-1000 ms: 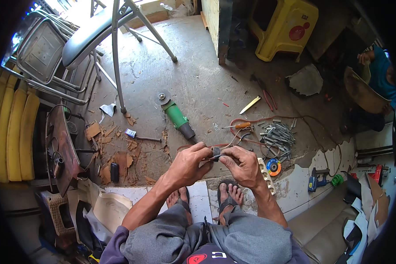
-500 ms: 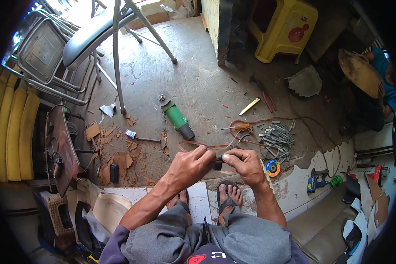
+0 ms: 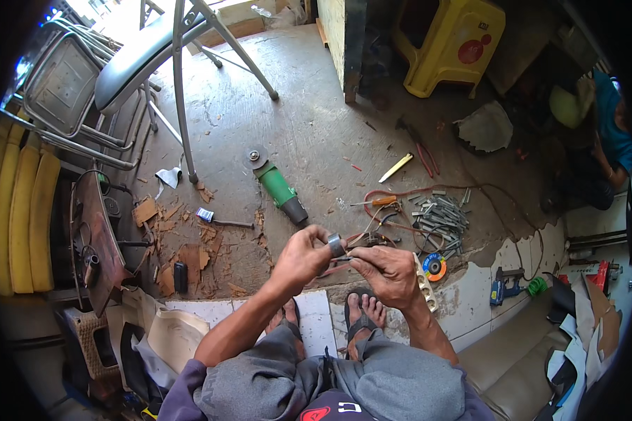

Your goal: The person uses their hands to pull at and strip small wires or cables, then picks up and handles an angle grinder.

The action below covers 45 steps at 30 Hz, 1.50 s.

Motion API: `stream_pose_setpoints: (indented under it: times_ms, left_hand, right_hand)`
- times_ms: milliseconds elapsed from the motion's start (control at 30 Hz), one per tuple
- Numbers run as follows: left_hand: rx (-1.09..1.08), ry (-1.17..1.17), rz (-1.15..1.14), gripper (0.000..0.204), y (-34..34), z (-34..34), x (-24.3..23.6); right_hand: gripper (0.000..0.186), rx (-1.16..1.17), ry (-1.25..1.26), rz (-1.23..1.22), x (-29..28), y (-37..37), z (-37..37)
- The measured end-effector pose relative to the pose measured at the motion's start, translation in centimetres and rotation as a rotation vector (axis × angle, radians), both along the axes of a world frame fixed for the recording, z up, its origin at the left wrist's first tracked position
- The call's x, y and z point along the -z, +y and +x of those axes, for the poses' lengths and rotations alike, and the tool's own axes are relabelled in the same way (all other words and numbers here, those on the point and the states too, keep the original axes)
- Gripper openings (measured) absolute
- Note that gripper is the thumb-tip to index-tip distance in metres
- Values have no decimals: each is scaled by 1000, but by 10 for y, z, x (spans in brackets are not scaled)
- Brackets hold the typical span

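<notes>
This is looking like a workshop: a grinder (image 3: 278, 186) is lying near centre, pliers (image 3: 421, 150) at two o'clock, a screwdriver (image 3: 385, 201) at three; offcuts (image 3: 588, 312) are lying at four, brown scraps (image 3: 189, 258) are littering the floor (image 3: 316, 126) at eight.

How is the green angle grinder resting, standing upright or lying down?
Lying down: the angle grinder is stretched out along the floor, its disc at the far end.
</notes>
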<state>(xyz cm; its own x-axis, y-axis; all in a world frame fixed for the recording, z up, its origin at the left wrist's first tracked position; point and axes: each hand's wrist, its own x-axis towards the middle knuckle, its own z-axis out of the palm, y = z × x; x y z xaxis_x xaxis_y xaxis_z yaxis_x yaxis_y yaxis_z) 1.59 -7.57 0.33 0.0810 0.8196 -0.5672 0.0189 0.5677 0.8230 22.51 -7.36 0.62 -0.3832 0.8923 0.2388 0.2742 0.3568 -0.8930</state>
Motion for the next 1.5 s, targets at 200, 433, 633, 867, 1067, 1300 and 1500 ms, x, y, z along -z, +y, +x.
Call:
stream_pose_setpoints:
  times_ms: [200, 433, 633, 867, 1067, 1300, 1500]
  left_hand:
    - [-83, 124, 582, 23, -16, -2, 31]
    - [184, 451, 1186, 49, -15, -21, 0]
    - [358, 493, 1030, 47, -16, -20, 7]
    - [-15, 135, 715, 14, -25, -8, 16]
    - [48, -81, -105, 30, -9, -21, -7]
    - [-57, -36, 385, 38, -18, -30, 26]
    - [189, 500, 1150, 42, -23, -12, 12]
  right_hand:
    - [22, 71, 21, -290, 2, 0, -2]
    - [25, 24, 101, -479, 3, 2, -1]
    - [27, -24, 194, -518, 7, 2, -4]
    - [22, -48, 34, -147, 8, 0, -11]
    - [23, -149, -192, 156, 5, -2, -6]
    - [19, 62, -4, -210, 14, -7, -7]
    - [21, 66, 103, -464, 12, -4, -11]
